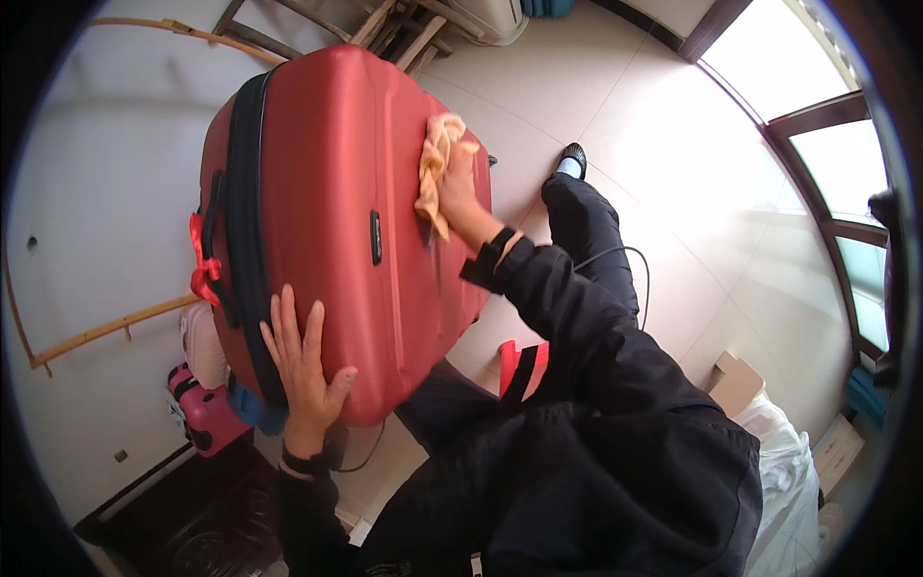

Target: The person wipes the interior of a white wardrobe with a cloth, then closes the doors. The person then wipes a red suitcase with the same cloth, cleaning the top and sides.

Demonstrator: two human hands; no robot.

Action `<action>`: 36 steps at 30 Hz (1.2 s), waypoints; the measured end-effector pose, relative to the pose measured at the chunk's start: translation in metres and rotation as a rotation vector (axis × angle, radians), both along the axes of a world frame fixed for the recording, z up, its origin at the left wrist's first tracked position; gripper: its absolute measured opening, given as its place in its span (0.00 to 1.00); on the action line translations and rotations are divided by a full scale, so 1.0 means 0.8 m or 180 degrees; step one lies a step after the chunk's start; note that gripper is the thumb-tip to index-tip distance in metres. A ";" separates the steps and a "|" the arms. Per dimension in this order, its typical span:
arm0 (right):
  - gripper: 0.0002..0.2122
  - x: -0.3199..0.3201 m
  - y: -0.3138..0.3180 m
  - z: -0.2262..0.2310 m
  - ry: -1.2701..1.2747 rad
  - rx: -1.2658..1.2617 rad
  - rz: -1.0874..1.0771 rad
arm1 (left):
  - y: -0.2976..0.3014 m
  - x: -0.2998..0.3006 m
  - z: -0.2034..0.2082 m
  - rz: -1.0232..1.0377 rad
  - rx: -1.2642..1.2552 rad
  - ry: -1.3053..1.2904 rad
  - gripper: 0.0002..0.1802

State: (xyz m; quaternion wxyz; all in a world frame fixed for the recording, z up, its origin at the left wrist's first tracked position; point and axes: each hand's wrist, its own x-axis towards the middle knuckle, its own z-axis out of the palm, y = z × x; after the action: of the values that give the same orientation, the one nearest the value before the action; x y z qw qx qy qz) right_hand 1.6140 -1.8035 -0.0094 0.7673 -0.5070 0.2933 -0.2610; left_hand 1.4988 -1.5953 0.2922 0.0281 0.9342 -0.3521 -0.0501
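A large red hard-shell suitcase (317, 183) stands in front of me, with a black zip band along its left side. Flat on its near left corner rests my left hand (306, 370), fingers spread. My right hand (460, 188) grips a crumpled peach-coloured cloth (436, 163) and presses it against the right face of the case. Wet-looking streaks show on the shell below the cloth. A red ribbon (204, 260) is tied to the black side handle (217, 202). The thumb of my right hand shows; its other fingers are mostly hidden.
A pink bag (207, 413) and a pale pink case (202, 344) stand by the left wall. Wooden furniture legs (385, 29) rise behind the suitcase. A thin black cable (646, 279) loops near my leg. White plastic sheeting (777, 462) covers something at the lower right.
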 end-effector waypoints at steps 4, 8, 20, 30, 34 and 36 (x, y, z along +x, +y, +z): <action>0.27 -0.092 0.072 0.008 0.0023 0.1677 0.0062 | -0.002 0.000 -0.001 -0.0039 -0.0038 -0.0056 0.45; 0.26 -0.188 0.149 -0.003 0.0715 0.1049 0.0311 | -0.003 0.001 -0.002 -0.0066 -0.0096 -0.0102 0.45; 0.14 -0.294 0.220 -0.136 0.0831 0.3850 0.1730 | -0.002 0.003 -0.005 -0.0031 -0.0011 -0.0171 0.45; 0.08 -0.199 0.197 -0.191 0.0131 0.4015 0.0676 | -0.002 0.003 -0.007 -0.0024 -0.0066 -0.0194 0.44; 0.08 -0.148 0.163 -0.188 0.0004 0.3690 0.0384 | -0.002 0.003 -0.007 -0.0035 -0.0122 -0.0216 0.43; 0.10 -0.102 0.132 -0.182 0.0585 0.3654 0.0155 | -0.001 0.003 -0.008 -0.0065 -0.0114 -0.0266 0.43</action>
State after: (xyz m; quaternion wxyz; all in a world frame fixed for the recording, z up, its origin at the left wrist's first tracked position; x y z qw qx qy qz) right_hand 1.5327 -1.6980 -0.1552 0.8965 -0.0371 0.4416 0.0026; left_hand 1.5016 -1.5962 0.2862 0.0296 0.9312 -0.3633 -0.0050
